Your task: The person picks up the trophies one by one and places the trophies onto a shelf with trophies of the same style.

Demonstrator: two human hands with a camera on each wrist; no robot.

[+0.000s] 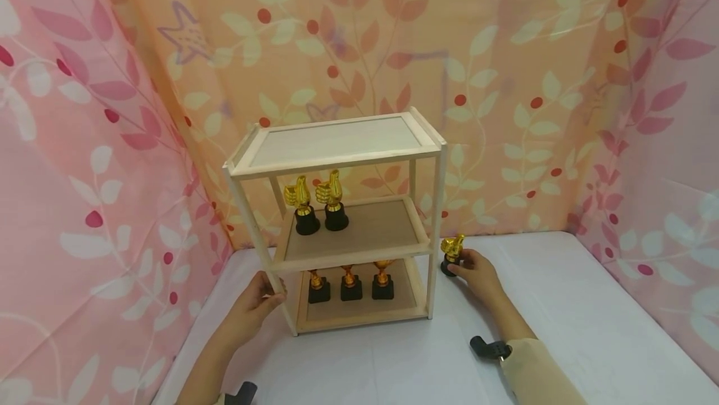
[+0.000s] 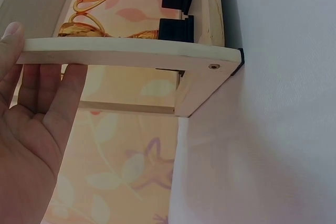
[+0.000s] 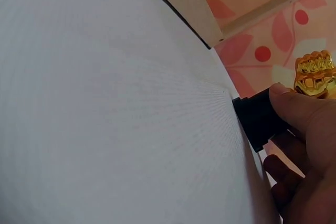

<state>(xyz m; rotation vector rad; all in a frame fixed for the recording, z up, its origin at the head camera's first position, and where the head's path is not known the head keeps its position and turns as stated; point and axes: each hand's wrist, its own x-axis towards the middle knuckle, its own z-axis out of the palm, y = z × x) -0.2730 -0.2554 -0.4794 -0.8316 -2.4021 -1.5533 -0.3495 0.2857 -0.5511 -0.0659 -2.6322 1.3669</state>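
A light wooden shelf rack (image 1: pixel 348 156) with three levels stands on the white table. My left hand (image 1: pixel 249 311) grips its front left post (image 2: pixel 126 51), thumb on one side and fingers on the other. To the right of the rack, my right hand (image 1: pixel 479 275) pinches the black base (image 3: pixel 260 116) of a gold thumbs-up trophy (image 1: pixel 452 249); the base is at the tabletop. Two more thumbs-up trophies, one (image 1: pixel 303 205) left of the other (image 1: pixel 333 202), stand on the middle shelf. On the bottom shelf are three orange-gold cup trophies (image 1: pixel 351 283), their tops partly hidden by the middle shelf.
A white cloth (image 1: pixel 505 361) covers the table. Leaf-patterned curtains (image 1: pixel 505 80) hang behind and on both sides. The top shelf panel (image 1: pixel 337 140) bears nothing. A black device (image 1: pixel 489 349) is strapped at the right wrist.
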